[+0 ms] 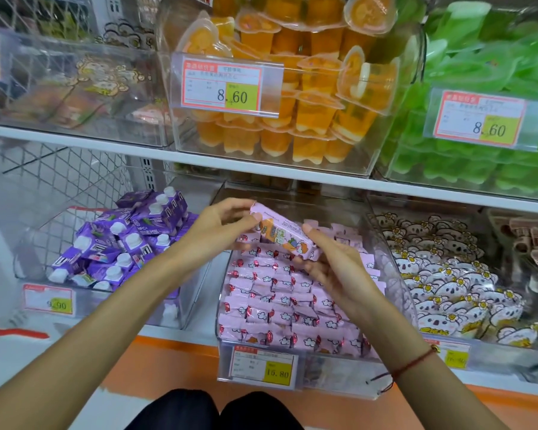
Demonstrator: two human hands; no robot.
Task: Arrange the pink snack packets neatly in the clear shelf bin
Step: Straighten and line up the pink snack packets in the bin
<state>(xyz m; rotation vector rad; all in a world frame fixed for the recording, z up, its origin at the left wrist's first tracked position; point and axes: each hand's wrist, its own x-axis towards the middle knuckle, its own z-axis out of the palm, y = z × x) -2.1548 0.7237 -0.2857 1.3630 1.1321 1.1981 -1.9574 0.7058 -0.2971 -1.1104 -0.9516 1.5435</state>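
Fingers: left hand [221, 226] pinches the far end of one pink snack packet [284, 232], thumb on top; right hand [333, 262] cups the near end, thumb on the upper face, fingers curled under. Packet is held tilted, clear of the stock. Directly below the fingers: clear shelf bin [292, 346], mostly full, pink packets [274, 302] in rough rows, front rows tidier than those just under the hands. Left of the fingers: purple cartons [121, 243]; right of them: koala packets [448, 283]. My read: placing step. Level the packet first, match the face and long-axis direction of its neighbours, lower it into the gap beneath the fingertips, release the far end last. Don't push down, or the rows will likely shift.
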